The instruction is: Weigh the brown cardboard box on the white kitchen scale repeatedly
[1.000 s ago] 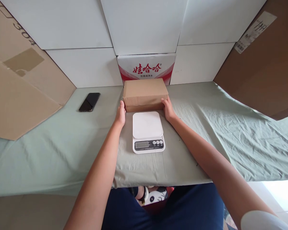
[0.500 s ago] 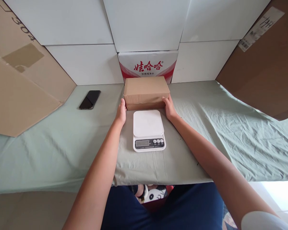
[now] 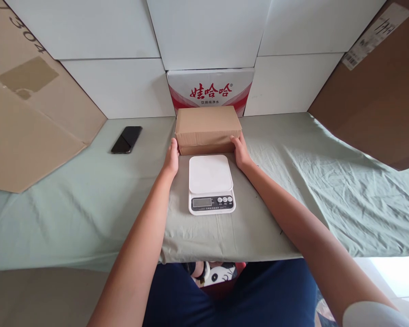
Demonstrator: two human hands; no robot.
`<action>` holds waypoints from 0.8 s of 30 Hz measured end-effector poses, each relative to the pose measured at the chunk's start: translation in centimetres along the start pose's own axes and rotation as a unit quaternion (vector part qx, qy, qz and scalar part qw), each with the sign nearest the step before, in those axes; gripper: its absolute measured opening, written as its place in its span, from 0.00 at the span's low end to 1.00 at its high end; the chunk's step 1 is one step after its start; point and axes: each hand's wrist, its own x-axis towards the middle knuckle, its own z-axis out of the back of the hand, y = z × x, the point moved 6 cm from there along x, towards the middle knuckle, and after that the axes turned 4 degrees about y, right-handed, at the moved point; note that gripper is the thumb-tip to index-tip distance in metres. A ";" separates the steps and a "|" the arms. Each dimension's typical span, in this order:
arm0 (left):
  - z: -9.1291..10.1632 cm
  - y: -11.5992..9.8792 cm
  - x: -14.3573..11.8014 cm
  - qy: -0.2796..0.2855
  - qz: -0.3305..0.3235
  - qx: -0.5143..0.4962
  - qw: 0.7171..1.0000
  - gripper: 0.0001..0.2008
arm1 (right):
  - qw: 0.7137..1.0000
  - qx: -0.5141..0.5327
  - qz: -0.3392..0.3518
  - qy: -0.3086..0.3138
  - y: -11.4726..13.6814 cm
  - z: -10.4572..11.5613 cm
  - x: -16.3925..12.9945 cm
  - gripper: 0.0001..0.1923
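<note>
A closed brown cardboard box sits on the green cloth, right behind a white digital kitchen scale. My left hand presses against the box's left side, thumb up and the other fingers mostly hidden behind its edge. At the right front corner, my right hand grips the box with its thumb on the front face; its other fingers wrap the right side. The scale's platform carries nothing, and its display looks blank. Both forearms reach forward on either side of the scale.
A black smartphone lies on the cloth to the left. Behind the box stands a white and red printed carton. Large cardboard panels flank both sides, with white panels along the back.
The camera view has shifted slightly, moving the scene a little upward in the picture. Both hands stay on the box, which has not visibly moved on the cloth.
</note>
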 end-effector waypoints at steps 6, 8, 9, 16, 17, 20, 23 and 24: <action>-0.1 -0.1 0.0 0.001 -0.006 0.000 1.000 0.44 | 1.000 0.000 0.006 -0.003 -0.1 0.0 0.1 0.24; -0.1 -0.1 0.0 0.002 -0.007 0.000 1.000 0.44 | 1.000 -0.004 0.005 -0.005 -0.1 0.1 0.1 0.25; -0.1 -0.1 0.0 0.002 -0.007 0.000 1.000 0.43 | 1.000 -0.004 0.003 -0.005 -0.1 0.1 0.1 0.25; 0.1 0.3 0.2 -0.005 -0.003 -0.002 1.000 0.46 | 1.000 0.016 -0.007 -0.008 -0.2 0.0 0.1 0.23; 0.1 0.3 0.2 -0.006 -0.002 -0.003 1.000 0.46 | 1.000 0.015 -0.007 -0.008 -0.1 0.0 0.1 0.23; 0.1 0.2 0.1 -0.004 -0.003 -0.002 1.000 0.46 | 1.000 0.007 -0.002 -0.009 0.1 0.0 0.1 0.23; 0.0 0.1 0.1 0.001 -0.010 -0.001 1.000 0.45 | 1.000 0.001 -0.001 -0.009 0.0 0.0 0.1 0.23; 0.0 0.0 0.1 0.003 -0.012 0.001 1.000 0.45 | 1.000 0.001 0.000 -0.008 0.0 0.1 0.1 0.24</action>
